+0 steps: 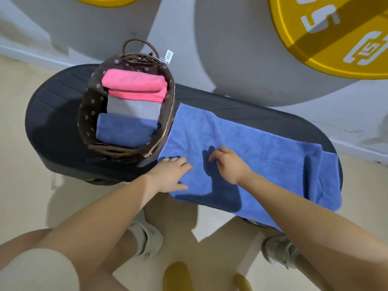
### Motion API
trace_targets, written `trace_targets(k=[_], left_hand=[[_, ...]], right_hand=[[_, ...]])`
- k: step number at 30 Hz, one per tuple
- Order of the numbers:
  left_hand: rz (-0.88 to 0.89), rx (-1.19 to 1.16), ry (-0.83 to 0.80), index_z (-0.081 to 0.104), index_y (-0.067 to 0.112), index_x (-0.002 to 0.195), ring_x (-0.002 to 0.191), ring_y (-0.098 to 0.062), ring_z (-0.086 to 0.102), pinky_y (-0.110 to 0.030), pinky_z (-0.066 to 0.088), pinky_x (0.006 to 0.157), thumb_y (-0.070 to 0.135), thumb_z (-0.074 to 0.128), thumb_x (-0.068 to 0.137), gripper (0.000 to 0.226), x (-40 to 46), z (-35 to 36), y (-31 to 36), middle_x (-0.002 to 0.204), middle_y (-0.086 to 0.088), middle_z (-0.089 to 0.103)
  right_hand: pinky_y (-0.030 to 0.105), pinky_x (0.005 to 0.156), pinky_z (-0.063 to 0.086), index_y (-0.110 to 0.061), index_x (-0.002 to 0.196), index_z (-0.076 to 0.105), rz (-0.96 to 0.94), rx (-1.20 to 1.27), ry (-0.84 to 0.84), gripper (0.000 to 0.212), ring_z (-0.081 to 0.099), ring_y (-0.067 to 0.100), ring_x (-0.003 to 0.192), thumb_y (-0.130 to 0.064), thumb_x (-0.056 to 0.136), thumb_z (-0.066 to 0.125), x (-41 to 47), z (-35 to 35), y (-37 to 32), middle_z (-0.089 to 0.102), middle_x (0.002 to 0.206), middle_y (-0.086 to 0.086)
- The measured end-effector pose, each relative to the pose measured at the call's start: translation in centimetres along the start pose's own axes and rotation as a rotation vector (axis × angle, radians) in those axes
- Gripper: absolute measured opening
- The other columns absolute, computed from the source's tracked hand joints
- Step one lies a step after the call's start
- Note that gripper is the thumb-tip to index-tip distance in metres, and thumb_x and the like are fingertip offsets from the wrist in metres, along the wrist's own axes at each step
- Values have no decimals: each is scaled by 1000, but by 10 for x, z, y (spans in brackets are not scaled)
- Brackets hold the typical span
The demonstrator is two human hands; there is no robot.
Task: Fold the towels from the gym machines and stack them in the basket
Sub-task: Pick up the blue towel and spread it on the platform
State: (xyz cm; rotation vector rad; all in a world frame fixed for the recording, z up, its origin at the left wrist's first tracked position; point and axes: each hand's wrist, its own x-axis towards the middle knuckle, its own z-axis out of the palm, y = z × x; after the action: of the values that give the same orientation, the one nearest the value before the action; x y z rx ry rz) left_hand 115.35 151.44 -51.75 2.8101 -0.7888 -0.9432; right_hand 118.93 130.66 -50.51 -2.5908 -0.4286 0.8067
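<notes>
A blue towel point(247, 148) lies spread across the right half of a dark oval bench point(56, 127), its right end folded over in a pleat. My left hand point(171, 174) rests flat on the towel's near left corner with fingers straight. My right hand point(227, 164) hovers just above the towel's middle, fingers loosely curled and holding nothing. A brown woven basket point(84, 116) with a flower-print lining stands on the bench's left part. Inside it sit folded towels: pink point(134, 84), grey point(134, 108) and blue point(123, 131).
The bench stands on a beige floor against a grey wall painted with large yellow weight-plate shapes point(340, 36). A white tag point(169, 56) hangs from the basket's handle. My legs and shoes are below the bench's near edge.
</notes>
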Motion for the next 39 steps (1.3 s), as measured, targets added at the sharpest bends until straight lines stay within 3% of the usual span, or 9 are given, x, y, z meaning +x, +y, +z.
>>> trace_targets(k=[4,8,11,13,15,22,26,33,39], left_hand=[[-26,122,-101,34,16,132,92,-29,56,-37,40,73,-1,46,84,53,-13,14,-2,117,-8,56],[-173,48,-148,36,14,127,75,-28,49,-30,28,49,1,43,85,46,-33,13,-1,82,-6,54],[-226,143,-191,51,10,115,94,-29,59,-27,31,54,10,40,92,26,-32,-6,27,107,-9,60],[-221,176,-148,55,9,110,90,-28,58,-26,29,50,11,37,94,24,-17,-18,54,110,-9,61],[-158,106,-90,52,8,111,91,-30,56,-29,34,59,12,34,96,24,4,-30,85,107,-12,58],[84,-60,-27,33,14,140,123,-27,45,-35,41,88,18,37,97,44,94,-61,202,145,-3,31],[93,33,-55,17,13,148,144,-25,14,-37,25,113,18,40,95,58,151,-69,244,159,-5,1],[-30,-229,67,-7,6,148,146,-22,-6,-29,4,118,34,56,91,89,218,-71,280,157,-9,-17],[-70,-276,117,5,2,148,146,-24,-10,-36,8,119,55,72,69,116,229,-55,291,157,-14,-13]], right_hand=[[40,96,42,-7,116,59,45,9,-38,34,51,31,112,-2,91,37,-28,6,10,50,124,14],[33,95,40,-5,118,58,80,9,-52,31,48,29,115,-4,94,38,-52,4,19,51,124,14],[31,94,39,-7,118,57,109,11,-57,29,48,29,116,-10,96,39,-71,0,29,51,125,13],[33,94,40,-6,118,58,135,31,-26,29,48,29,115,-11,97,38,-84,-6,38,51,125,13],[36,94,42,-6,117,58,176,55,33,29,48,29,115,-11,97,38,-99,-13,56,51,124,14],[39,100,39,-8,122,57,485,249,389,32,45,34,122,-10,95,38,-152,-47,173,48,131,15],[35,101,36,-5,132,47,601,412,511,38,46,33,124,-10,97,34,-158,-71,232,45,138,17],[39,91,43,-8,129,47,569,438,515,38,50,36,116,-8,92,38,-117,-84,295,53,128,16],[35,75,40,-4,106,54,680,437,594,21,54,33,103,-19,91,53,-89,-73,309,58,112,15]])
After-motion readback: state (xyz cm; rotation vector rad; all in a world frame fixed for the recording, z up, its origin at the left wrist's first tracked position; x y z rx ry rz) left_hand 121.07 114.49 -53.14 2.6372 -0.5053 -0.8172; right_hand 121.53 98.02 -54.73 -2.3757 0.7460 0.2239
